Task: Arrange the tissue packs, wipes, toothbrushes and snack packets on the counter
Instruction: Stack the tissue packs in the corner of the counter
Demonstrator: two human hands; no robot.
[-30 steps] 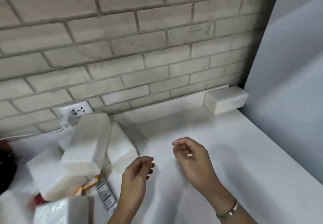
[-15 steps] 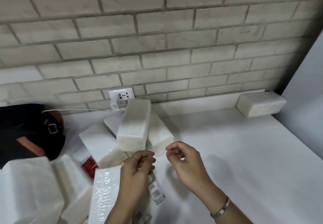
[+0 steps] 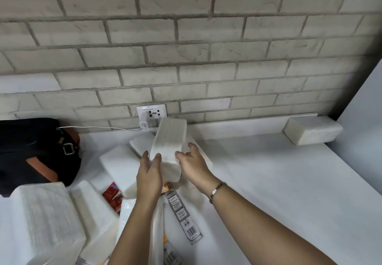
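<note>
Fingers of your left hand (image 3: 149,173) and right hand (image 3: 192,165) curl round the near end of a pack (image 3: 168,138), tilted just below the socket (image 3: 151,113), pile (image 3: 119,161) beneath, lone pack (image 3: 312,130) well right of that socket.

We hold one tilted tissue pack (image 3: 168,140) at its near end between left hand (image 3: 149,173) and right hand (image 3: 193,165), thumbs on top. It leans over loose packs (image 3: 119,161) on the counter (image 3: 279,192). A toothbrush packet (image 3: 182,213) lies below the right wrist.
</note>
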